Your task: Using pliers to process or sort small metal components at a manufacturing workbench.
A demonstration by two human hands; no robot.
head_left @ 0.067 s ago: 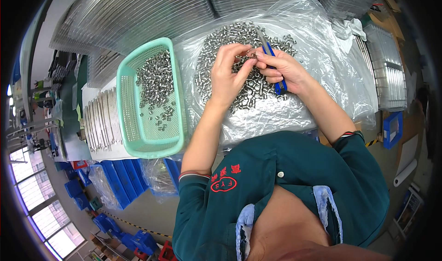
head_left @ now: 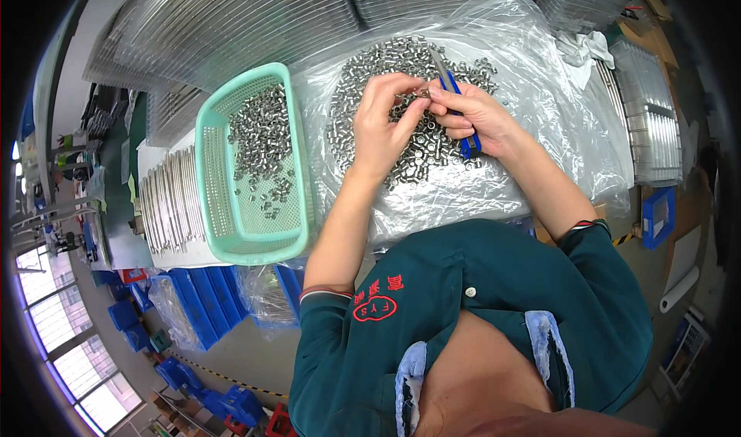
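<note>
Over a heap of small shiny metal sleeves (head_left: 417, 148), my hands meet at the fingertips. Thumb and fingers of my left hand (head_left: 382, 121) pinch a small metal sleeve (head_left: 424, 93), partly covered by the fingers. My right hand (head_left: 482, 117) is closed round a blue utility knife (head_left: 447, 82), its bare blade pointing away from me. The right thumb and forefinger also reach the pinched sleeve. To the left stands a mint-green plastic basket (head_left: 202, 159) with many similar sleeves on its perforated bottom.
The heap lies on a clear plastic sheet (head_left: 571, 136). Stacked clear plastic trays (head_left: 231, 36) line the back, and more (head_left: 652, 121) stand at right. Thin metal rods (head_left: 171, 202) lie left of the basket. Blue bins (head_left: 202, 298) are below the table's front edge.
</note>
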